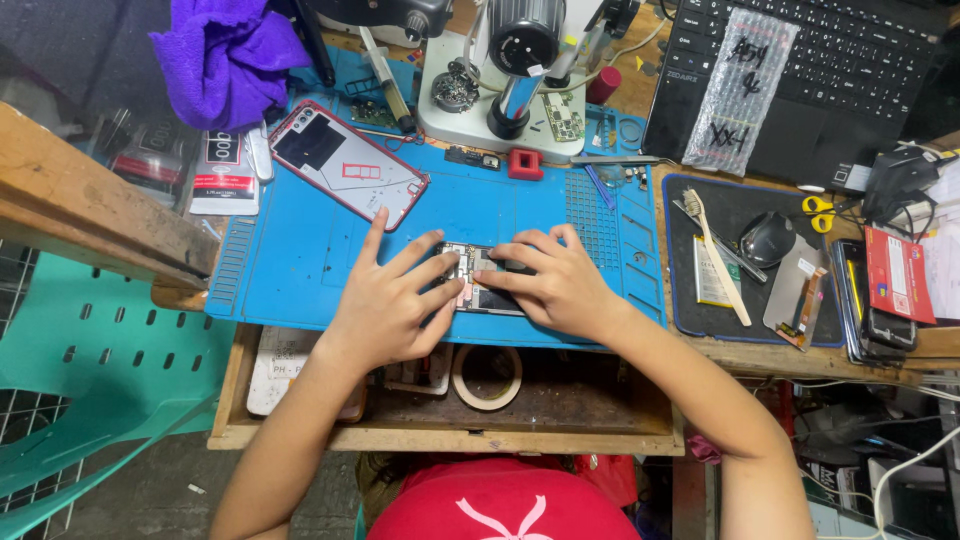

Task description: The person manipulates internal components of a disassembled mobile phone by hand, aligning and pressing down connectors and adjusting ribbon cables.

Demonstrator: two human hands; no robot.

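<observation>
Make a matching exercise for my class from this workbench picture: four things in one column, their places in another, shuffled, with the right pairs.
Things:
1. opened phone
2. purple cloth
3. roll of tape
4. brush

Places:
A. in the open drawer below the blue mat
B. on the black mat at the right
C. under both hands on the blue mat
D. at the top left, above the red-edged phone cover

Pairs: 1-C, 2-D, 3-A, 4-B
</observation>
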